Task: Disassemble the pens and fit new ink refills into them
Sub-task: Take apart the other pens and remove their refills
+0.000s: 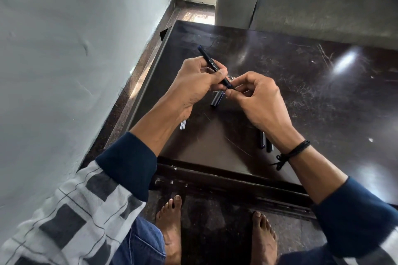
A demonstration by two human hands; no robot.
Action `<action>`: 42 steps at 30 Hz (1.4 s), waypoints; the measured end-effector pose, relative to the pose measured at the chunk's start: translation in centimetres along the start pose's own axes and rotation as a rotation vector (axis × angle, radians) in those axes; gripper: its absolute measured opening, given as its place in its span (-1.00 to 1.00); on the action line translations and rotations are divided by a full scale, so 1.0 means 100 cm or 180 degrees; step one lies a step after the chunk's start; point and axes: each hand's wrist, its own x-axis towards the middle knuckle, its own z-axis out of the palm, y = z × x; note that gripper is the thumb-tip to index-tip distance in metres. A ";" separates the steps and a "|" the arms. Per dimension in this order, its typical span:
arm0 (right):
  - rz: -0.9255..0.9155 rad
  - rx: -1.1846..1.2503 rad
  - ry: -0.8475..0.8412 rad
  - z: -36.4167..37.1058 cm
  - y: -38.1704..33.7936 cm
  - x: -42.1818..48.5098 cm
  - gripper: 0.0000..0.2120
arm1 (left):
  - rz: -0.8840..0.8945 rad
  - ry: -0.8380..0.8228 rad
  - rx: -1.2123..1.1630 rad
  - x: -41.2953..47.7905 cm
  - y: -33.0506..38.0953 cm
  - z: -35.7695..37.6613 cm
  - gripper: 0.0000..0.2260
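Pen barrel point(212, 64) was pinched in my left hand point(193, 86) between thumb and fingers, tail end angled up and away toward the wall, front end pointing down to the right so my right hand point(257, 101) could work on it. Right fingertips point(231, 92) were closed narrowly at that front end, on the tip section as best I could judge; whether a nib piece or a refill sat between them I could not tell, the part being hidden by the fingers. Both hands were held above the dark table point(301, 92), probably so that a freed part would fall onto it. White lettering on the barrel read in part "OCTANE Gel", the first letters covered by my thumb. Below the hands lay a dark cap or barrel piece point(216, 101) on the table. Two pale slim refills point(183, 124) showed just beside my left wrist, within reach for fitting. Two more dark pens point(265, 142) lay near my right wrist, likely waiting their turn. Judged step: unscrewing or pulling the front section.
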 end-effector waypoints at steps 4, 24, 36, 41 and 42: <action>0.0112 0.0076 -0.0096 0.001 -0.001 -0.001 -0.96 | -0.0046 -0.0061 -0.0050 0.000 0.000 0.001 -0.91; 0.0087 0.0066 0.0009 0.001 0.000 0.000 -0.93 | -0.0038 0.0074 -0.0173 -0.001 0.004 -0.002 -0.95; 0.0069 0.0091 0.0010 0.001 -0.003 -0.001 -0.96 | -0.0018 0.0126 -0.0187 0.001 0.001 -0.003 -0.96; -0.0002 0.0062 0.0009 -0.001 -0.002 0.000 -0.85 | -0.0011 0.0104 -0.0221 0.001 0.000 -0.003 -0.96; -0.0006 0.0031 0.0025 -0.002 -0.001 0.000 -0.82 | -0.0013 0.0108 -0.0226 0.001 0.000 -0.003 -0.96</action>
